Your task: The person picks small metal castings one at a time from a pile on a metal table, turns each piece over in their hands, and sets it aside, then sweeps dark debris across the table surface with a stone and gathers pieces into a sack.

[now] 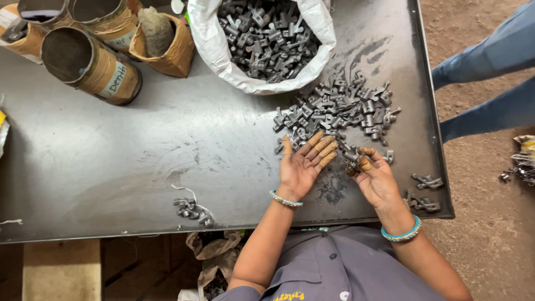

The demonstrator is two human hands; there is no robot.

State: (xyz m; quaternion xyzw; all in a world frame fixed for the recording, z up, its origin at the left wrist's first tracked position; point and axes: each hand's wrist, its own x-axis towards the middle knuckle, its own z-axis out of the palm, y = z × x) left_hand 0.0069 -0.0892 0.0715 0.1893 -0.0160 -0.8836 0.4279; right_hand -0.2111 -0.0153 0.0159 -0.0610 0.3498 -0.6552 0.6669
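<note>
A small dark grey metal part point(351, 161) was held in the fingers of the right hand point(374, 177), just off the near edge of the loose pile. It appeared forked or bracket-shaped; finer detail could not be made out. The pile of like parts point(340, 108) lay spread flat on the dark steel tabletop point(139, 156), each piece dull grey and soot-marked, lying at random angles and overlapping. The left hand point(304, 164) lay open, palm up, with its fingertips touching the pile's near edge. Both hands' fingertips were wrapped in tan tape.
</note>
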